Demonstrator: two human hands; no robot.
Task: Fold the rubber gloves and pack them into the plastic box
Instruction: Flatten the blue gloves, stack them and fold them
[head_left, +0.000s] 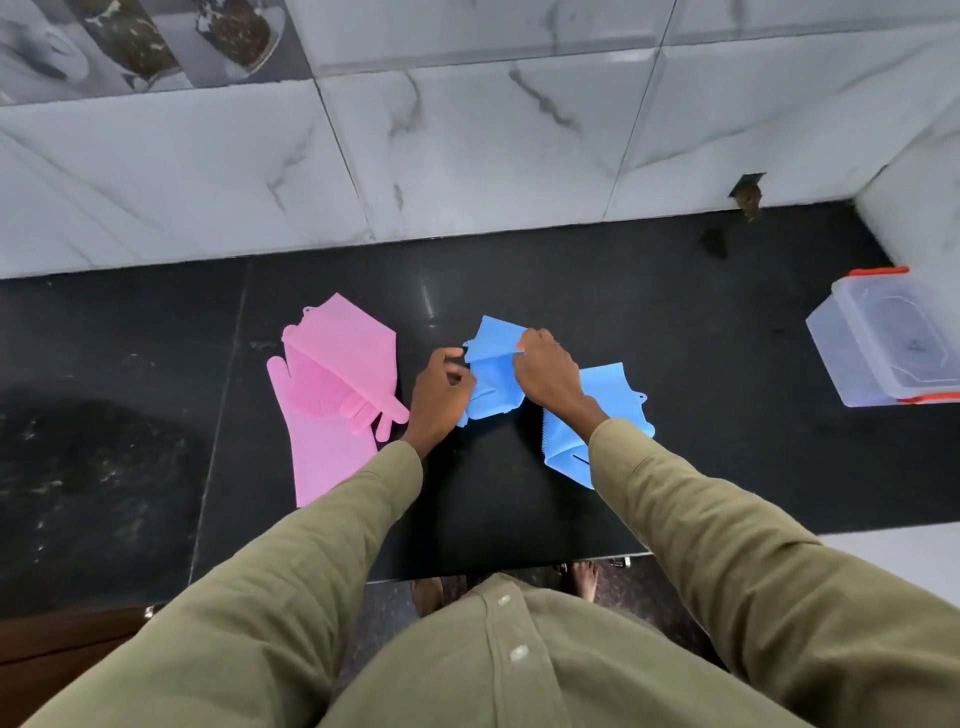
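A blue rubber glove (493, 374) lies partly folded on the black counter (675, 332), its cuff end turned over. My left hand (439, 395) pinches its left edge. My right hand (548, 371) grips the folded-over flap at the top. A second blue glove (615, 410), folded, lies just right of it, partly under my right sleeve. Two pink gloves (337, 384) lie overlapped to the left, one stretched toward me. A clear plastic box (883, 348) with orange clasps stands at the far right, with its lid on.
A marble-tiled wall (467, 156) runs along the back of the counter. A tiled corner juts in at the right behind the box. The counter's front edge (519, 569) is near my body. Dark smudges mark the counter's left part.
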